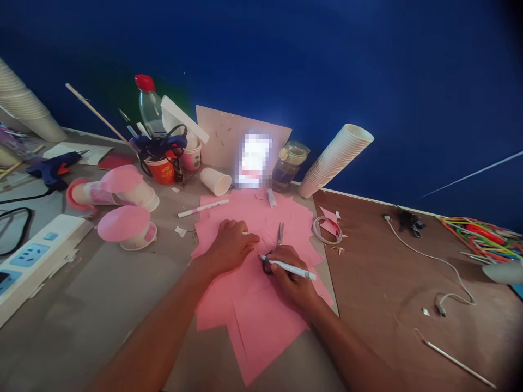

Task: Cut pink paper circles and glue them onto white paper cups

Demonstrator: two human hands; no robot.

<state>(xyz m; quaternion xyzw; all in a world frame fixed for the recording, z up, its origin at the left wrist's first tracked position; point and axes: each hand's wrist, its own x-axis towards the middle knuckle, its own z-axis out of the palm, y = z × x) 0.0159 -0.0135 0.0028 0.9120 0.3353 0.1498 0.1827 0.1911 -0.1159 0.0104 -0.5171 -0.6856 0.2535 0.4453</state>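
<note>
From the head view, the left hand (229,247) lies palm down on a sheet of pink paper (253,321), fingers lightly curled, pressing the sheet to the table. The right hand (292,275) grips a white pen (290,267) low between thumb and fingers, its tip angled toward the left fingertips. The hands are close but apart. Black-handled scissors (280,234) lie on the paper, their handles under the right hand and blades pointing away from the person. The flat left hand gives the sheet firm anchorage, and the short grip suits controlled pen work, though the scissors crowd the right hand's working area. The paper's edges are jagged, and it lies on a grey table (102,283). A tape roll (327,230) sits just beyond its right edge, and a pink-capped marker (203,208) lies beyond its far edge.
</note>
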